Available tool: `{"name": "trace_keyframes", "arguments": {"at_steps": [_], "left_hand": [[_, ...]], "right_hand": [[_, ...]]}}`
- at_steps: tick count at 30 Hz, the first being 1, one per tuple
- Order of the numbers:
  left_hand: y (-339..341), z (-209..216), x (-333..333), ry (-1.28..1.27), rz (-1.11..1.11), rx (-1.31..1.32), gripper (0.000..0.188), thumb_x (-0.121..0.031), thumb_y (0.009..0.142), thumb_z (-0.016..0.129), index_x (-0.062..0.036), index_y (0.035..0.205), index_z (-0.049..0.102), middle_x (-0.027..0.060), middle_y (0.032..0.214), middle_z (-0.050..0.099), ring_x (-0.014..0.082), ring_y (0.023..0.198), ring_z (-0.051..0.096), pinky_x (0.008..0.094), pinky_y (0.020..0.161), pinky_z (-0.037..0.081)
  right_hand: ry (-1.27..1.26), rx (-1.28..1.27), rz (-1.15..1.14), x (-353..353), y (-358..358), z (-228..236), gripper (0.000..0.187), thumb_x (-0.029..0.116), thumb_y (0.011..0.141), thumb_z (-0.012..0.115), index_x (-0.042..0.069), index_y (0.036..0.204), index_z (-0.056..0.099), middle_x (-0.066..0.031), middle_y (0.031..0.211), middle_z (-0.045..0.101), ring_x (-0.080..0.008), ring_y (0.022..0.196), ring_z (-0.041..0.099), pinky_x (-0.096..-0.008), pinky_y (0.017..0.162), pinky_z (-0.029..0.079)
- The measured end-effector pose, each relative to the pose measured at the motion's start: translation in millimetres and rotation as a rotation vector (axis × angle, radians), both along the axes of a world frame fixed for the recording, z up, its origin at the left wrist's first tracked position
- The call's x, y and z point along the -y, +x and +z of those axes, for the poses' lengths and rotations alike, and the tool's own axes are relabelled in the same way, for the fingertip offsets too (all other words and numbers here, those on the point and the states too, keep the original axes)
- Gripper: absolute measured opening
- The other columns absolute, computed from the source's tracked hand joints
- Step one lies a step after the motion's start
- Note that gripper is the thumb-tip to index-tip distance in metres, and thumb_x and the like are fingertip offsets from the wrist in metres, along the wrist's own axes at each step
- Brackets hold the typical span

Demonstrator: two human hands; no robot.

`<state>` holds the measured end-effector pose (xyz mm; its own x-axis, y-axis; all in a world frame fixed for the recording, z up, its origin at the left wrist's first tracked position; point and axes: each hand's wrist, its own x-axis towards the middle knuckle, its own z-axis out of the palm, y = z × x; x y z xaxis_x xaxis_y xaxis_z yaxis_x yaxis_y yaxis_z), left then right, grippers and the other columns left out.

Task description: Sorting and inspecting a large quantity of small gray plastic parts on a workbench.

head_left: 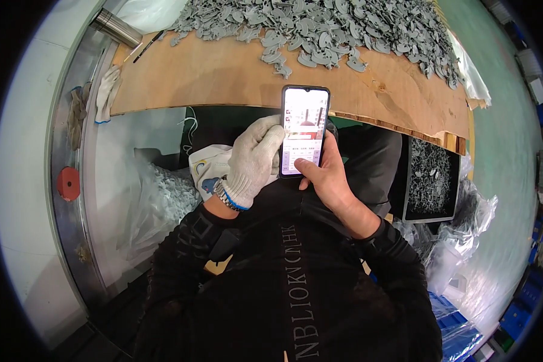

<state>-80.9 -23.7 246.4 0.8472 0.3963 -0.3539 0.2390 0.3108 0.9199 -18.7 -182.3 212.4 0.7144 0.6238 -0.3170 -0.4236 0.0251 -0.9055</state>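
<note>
A smartphone (305,130) with a lit screen and dark case is held upright over my lap, just off the table's near edge. My left hand (253,158), in a whitish knit work glove with a metal-banded watch (229,194) at its wrist, grips the phone's left side. Bare, my right hand (329,172) wraps the lower right side, its thumb resting on the on-screen keyboard. The fingers behind the phone are hidden. Beyond it, a big heap of flat grey curved parts (326,30) covers the far side of the wooden tabletop (223,75).
At the table's left lie a pen (148,46), a steel cylinder (116,28) and a whitish glove (107,93). Below right stands a black bin (429,181) of small grey pieces, beside crumpled clear plastic (464,232). A plastic bag of pieces (166,193) sits lower left.
</note>
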Motion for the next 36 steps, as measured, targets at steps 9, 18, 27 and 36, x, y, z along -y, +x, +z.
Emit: {"name": "trace_keyframes", "arguments": {"at_steps": [9, 18, 27, 36], "left_hand": [[0, 13, 8, 0.058, -0.010, -0.011, 0.027, -0.015, 0.106, 0.053, 0.0008, 0.124, 0.066, -0.0037, 0.077, 0.059, 0.0018, 0.060, 0.044, 0.0216, 0.052, 0.036], [1, 2, -1, -0.029, 0.022, -0.003, 0.028, -0.016, 0.106, 0.052, 0.0002, 0.125, 0.067, -0.0042, 0.079, 0.061, 0.0009, 0.061, 0.047, 0.0191, 0.053, 0.038], [-1, -2, -5, 0.009, 0.047, -0.006, 0.029, -0.018, 0.107, 0.051, -0.0001, 0.125, 0.067, -0.0049, 0.079, 0.061, -0.0004, 0.061, 0.048, 0.0181, 0.051, 0.037], [-2, -3, -3, -0.016, 0.031, -0.009, 0.030, -0.017, 0.108, 0.051, -0.0001, 0.127, 0.066, -0.0044, 0.079, 0.062, -0.0006, 0.060, 0.046, 0.0185, 0.050, 0.035]], "right_hand": [[-0.122, 0.053, -0.018, -5, 1, -2, 0.053, 0.006, 0.096, 0.074, 0.005, 0.138, 0.042, -0.0059, 0.112, 0.066, -0.0125, 0.088, 0.066, -0.0235, 0.052, 0.053], [0.066, -0.070, 0.024, 2, 2, -1, 0.069, -0.005, 0.094, 0.064, 0.006, 0.155, 0.033, -0.0081, 0.124, 0.064, -0.0150, 0.098, 0.068, -0.0269, 0.060, 0.061], [0.168, -0.158, 0.062, 6, 4, -4, 0.083, -0.011, 0.090, 0.047, 0.008, 0.166, 0.021, -0.0115, 0.139, 0.060, -0.0203, 0.110, 0.069, -0.0331, 0.069, 0.067], [0.161, -0.157, 0.038, 5, 1, -4, 0.077, -0.008, 0.094, 0.047, 0.011, 0.166, 0.025, -0.0107, 0.137, 0.061, -0.0195, 0.108, 0.070, -0.0329, 0.068, 0.067]]}}
